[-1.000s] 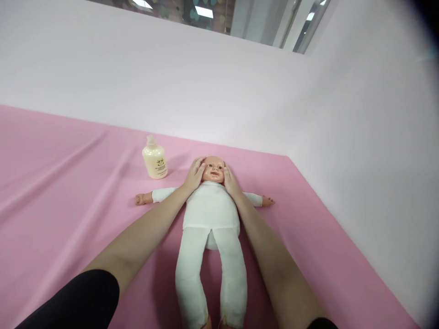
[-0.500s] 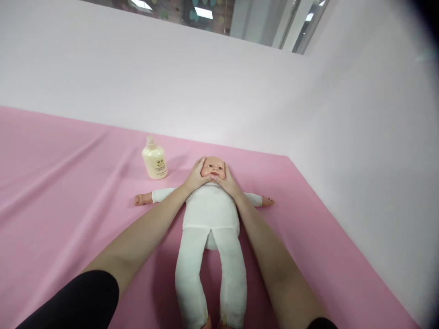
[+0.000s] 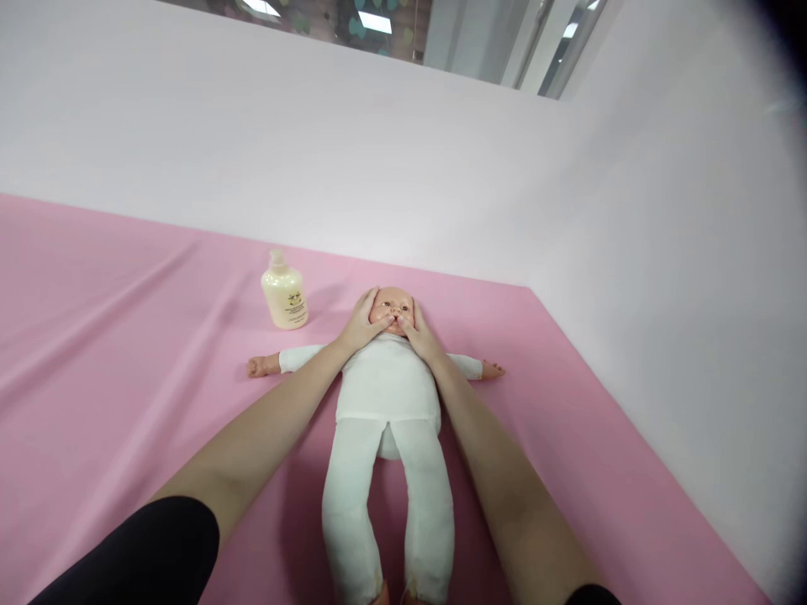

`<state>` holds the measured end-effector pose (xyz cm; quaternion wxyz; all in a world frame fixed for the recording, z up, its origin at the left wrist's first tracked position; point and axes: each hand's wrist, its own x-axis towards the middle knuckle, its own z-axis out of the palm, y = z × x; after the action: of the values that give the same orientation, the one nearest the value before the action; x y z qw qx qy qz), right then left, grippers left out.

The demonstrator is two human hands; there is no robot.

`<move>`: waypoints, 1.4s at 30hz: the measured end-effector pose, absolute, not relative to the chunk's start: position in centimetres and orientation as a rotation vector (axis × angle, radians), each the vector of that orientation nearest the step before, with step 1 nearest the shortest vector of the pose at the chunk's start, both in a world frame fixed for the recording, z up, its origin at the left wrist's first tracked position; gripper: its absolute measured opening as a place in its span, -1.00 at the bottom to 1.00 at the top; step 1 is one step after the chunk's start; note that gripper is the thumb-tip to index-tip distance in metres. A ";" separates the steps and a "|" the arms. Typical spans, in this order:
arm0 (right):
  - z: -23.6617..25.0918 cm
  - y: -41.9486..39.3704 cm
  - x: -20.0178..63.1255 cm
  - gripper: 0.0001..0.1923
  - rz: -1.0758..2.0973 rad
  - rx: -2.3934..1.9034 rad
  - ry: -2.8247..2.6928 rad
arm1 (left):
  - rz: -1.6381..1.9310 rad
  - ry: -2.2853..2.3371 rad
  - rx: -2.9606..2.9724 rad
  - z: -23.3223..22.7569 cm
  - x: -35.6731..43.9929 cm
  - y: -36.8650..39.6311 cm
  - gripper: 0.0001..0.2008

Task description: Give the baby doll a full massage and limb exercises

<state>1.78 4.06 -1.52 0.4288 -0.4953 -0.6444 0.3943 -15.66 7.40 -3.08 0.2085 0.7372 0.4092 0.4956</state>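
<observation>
A baby doll [image 3: 387,395] in white clothes lies on its back on the pink sheet [image 3: 126,353], arms spread and legs pointing toward me. My left hand [image 3: 361,323] cups the left side of the doll's head, its thumb pressed by the mouth. My right hand [image 3: 419,334] cups the other side of the head, its thumb meeting the left one over the mouth. Both hands lie flat against the face with fingers apart; neither grips anything.
A cream lotion bottle [image 3: 284,291] with a pump top stands on the sheet, left of the doll's head. White walls [image 3: 661,252] rise behind and to the right, where the sheet ends.
My hands slid from the doll's cheeks inward. The thumbs, first apart at the sides of the face, now meet over the mouth. The doll and bottle stayed put.
</observation>
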 end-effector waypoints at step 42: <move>-2.2 5.0 1.9 0.27 1.139 -1.039 -1.555 | 1.403 1.084 2.083 -3.4 -16.0 7.6 -0.31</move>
<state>1.91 4.97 -2.24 0.4581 -0.4219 -0.6312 0.4624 -16.02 7.59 -3.38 0.2016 0.7459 0.3882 0.5023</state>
